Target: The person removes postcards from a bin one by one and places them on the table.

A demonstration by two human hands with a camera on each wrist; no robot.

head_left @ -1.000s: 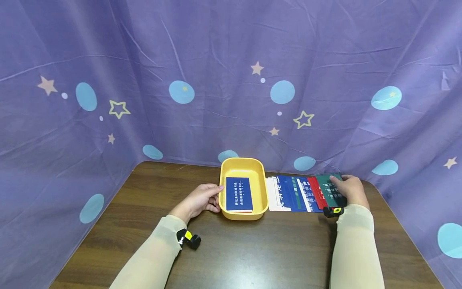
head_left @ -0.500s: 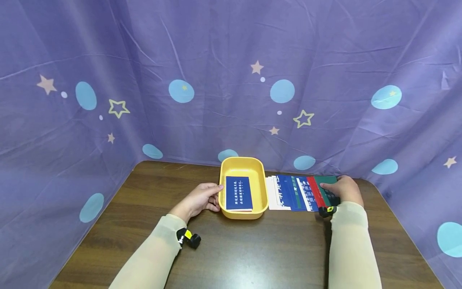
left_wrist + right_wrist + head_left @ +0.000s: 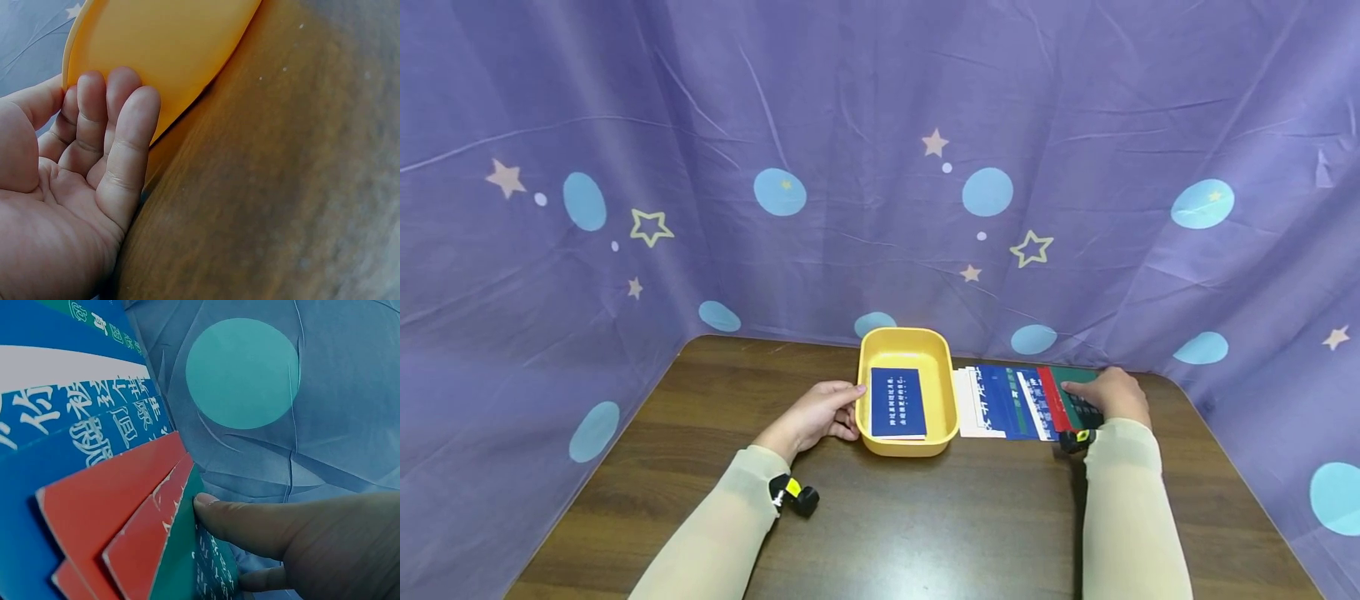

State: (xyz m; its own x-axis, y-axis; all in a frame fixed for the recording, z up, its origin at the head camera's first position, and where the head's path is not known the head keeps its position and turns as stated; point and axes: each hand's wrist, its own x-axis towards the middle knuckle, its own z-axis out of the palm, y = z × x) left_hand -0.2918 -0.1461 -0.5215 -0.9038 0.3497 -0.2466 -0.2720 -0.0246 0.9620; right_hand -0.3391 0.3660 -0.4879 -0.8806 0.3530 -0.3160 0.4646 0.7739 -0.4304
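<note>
In the head view a yellow plastic tray (image 3: 942, 392) stands on the table with a dark blue card (image 3: 895, 400) lying in it. My left hand (image 3: 820, 412) holds the tray's left side, thumb at the rim and fingers bent against the outer wall (image 3: 181, 37). Right of the tray lies an overlapping row of printed cards: white (image 3: 973, 417), blue (image 3: 997, 392), red (image 3: 1054, 398) and green (image 3: 1075, 379). At the row's right end my right hand (image 3: 1116, 396) grips the green card, thumb on its face (image 3: 187, 550). Its other fingers are mostly hidden.
A brown wooden table (image 3: 947, 517) carries everything. Close behind the tray and cards hangs a purple curtain (image 3: 865, 258) with stars and blue dots. Both wrists wear small black cameras (image 3: 805, 500).
My right hand has shifted slightly left along the row, and the green card has moved left with it, covering more of the red one. The left hand and tray have stayed put.
</note>
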